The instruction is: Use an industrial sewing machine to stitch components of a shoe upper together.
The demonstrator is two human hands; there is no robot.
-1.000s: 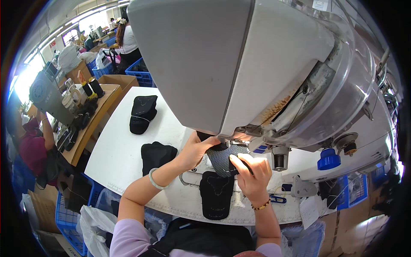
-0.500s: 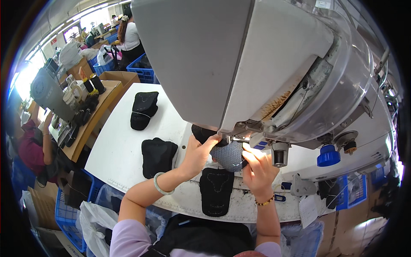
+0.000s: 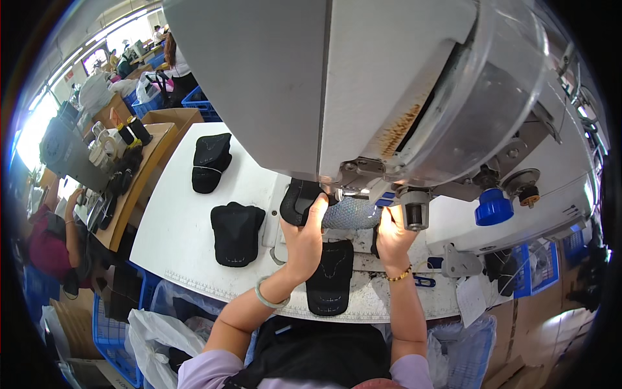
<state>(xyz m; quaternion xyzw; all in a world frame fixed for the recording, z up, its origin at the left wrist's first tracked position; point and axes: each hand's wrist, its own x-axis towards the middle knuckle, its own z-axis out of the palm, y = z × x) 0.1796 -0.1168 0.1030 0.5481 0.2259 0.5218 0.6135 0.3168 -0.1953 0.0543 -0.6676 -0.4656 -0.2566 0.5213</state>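
Observation:
My left hand (image 3: 303,238) is closed on the left side of a grey textured fabric piece with black parts (image 3: 350,214), its thumb lying on top. At the piece's right side, my right hand (image 3: 394,241) grips the edge with bent fingers. Both hands hold it under the head of a large grey sewing machine (image 3: 259,84), which hides its far side and the needle. Just below the piece lies a stack of black stitched fabric pieces (image 3: 329,279). Two more black fabric stacks, a nearer one (image 3: 238,235) and a farther tied one (image 3: 211,162), lie to the left.
The white machine table (image 3: 175,240) has a ruled front edge. A blue knob (image 3: 494,207) juts from the machine at right. Blue thread snips (image 3: 424,281) lie right of my wrist. Blue crates (image 3: 116,337) and bags stand below the table. Another person (image 3: 55,243) sits at far left.
The fabric piece has been turned, so more of its black part shows at left and the grey part lies flatter under the machine head. The whole view has shifted slightly.

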